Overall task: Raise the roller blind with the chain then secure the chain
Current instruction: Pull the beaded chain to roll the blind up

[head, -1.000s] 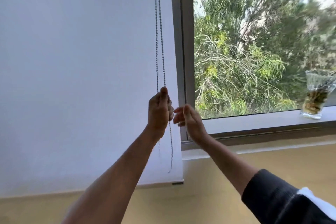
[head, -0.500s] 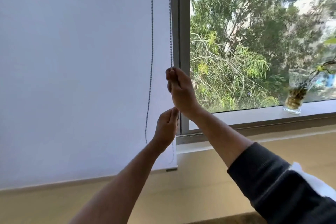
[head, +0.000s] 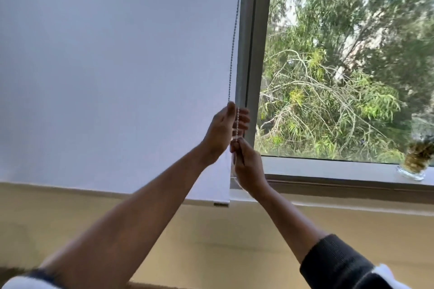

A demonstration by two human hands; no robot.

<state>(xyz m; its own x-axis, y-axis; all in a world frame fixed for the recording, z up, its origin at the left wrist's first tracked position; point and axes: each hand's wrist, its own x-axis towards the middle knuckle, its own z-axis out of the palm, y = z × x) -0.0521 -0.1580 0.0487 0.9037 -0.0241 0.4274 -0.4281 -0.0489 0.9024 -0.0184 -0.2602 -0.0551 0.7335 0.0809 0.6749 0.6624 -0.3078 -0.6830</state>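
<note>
The white roller blind (head: pixel 112 73) is hanging almost fully lowered, its bead chain (head: pixel 233 44) running vertically down its right edge. The left hand (head: pixel 222 131) is curling loosely around the chain higher up — the right hand (head: pixel 247 166) is pinching it directly below.

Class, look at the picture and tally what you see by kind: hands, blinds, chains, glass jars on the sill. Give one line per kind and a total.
Hands: 2, the left hand and the right hand
Blinds: 1, the blind
Chains: 1, the chain
Jars: 1, the jar on the sill
Total: 5
</note>
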